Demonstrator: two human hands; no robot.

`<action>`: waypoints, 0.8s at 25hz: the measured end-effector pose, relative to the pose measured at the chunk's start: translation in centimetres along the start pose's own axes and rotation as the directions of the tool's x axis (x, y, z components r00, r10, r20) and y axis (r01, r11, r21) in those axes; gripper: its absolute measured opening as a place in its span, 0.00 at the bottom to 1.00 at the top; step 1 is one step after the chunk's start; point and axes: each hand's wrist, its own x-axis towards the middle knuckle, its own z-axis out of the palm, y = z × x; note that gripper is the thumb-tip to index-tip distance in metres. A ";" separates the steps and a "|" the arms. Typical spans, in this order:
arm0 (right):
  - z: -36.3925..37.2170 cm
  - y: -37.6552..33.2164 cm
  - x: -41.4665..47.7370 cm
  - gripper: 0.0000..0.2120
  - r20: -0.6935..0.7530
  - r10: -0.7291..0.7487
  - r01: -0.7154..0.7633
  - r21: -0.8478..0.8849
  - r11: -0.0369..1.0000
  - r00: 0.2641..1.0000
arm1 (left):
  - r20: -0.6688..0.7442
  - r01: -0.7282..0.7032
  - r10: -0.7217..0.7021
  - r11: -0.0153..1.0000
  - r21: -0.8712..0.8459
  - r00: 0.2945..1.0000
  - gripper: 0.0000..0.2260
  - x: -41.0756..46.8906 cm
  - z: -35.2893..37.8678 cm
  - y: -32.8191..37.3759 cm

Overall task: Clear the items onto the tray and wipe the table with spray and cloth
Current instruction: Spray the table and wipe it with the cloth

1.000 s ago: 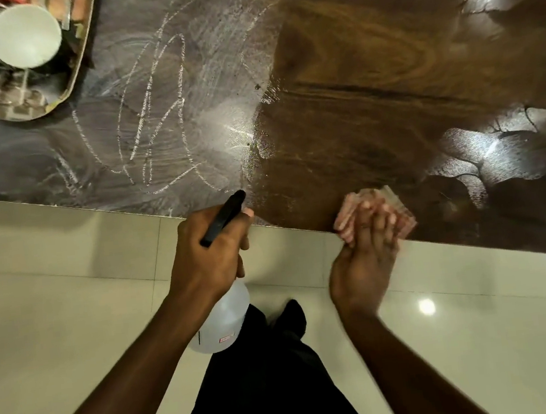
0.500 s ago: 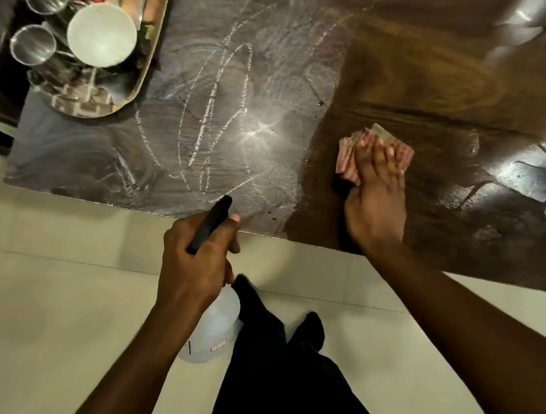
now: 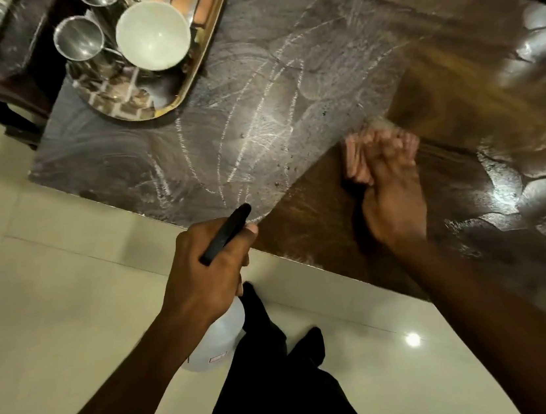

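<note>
Your left hand (image 3: pixel 204 277): grips spray bottle (image 3: pixel 217 339) beside table (image 3: pixel 282 68) edge. Your right hand (image 3: pixel 392 199): flat fingers press pink cloth (image 3: pixel 357 158) on tabletop. Tray (image 3: pixel 182 97), far corner: white bowl (image 3: pixel 152 34), steel cups (image 3: pixel 79 38).

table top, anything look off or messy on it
Yes: white scribbled streaks and a hazy film cover the left part of the table, beside the tray. The right part, where the right hand presses the cloth, looks darker and glossy. A few dark specks sit near that boundary. Nothing looks toppled.
</note>
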 end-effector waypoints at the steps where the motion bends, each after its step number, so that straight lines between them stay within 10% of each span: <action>1: 0.0 -1.1 1.1 0.36 -0.050 0.155 -0.153 0.052 0.987 0.987 | -0.006 0.001 -0.001 1.000 -0.006 1.000 0.19 0.3 -0.3 0.1; 4: 2.8 -7.7 -0.2 0.35 -0.054 0.209 -0.204 0.087 0.975 0.976 | -0.020 0.005 -0.005 1.000 -0.008 1.000 0.15 1.2 -1.1 0.7; 6: 5.0 -12.2 -4.0 0.35 0.038 -0.141 0.139 0.051 0.989 0.989 | -0.030 -0.002 0.002 1.000 -0.002 1.000 0.15 1.8 -1.4 1.0; 11: 4.6 -10.9 -5.0 0.29 0.297 -0.749 0.764 0.090 0.639 0.592 | -0.024 -0.002 0.002 1.000 -0.009 1.000 0.21 3.5 -2.1 2.0; 16: 0.3 -4.5 3.4 0.37 0.062 -0.105 0.103 0.034 0.994 0.993 | 0.008 0.035 -0.035 0.999 -0.035 0.999 0.18 4.2 -2.4 3.0; 18: 0.9 -7.5 4.5 0.38 -0.055 0.221 -0.212 0.135 0.968 0.974 | -0.017 0.038 -0.039 0.999 -0.024 0.999 0.15 4.5 -2.4 3.2; 20: 2.8 -12.1 3.1 0.37 -0.086 0.225 -0.213 0.134 0.968 0.971 | -0.041 0.031 -0.032 0.999 -0.023 0.999 0.14 4.9 -2.4 3.5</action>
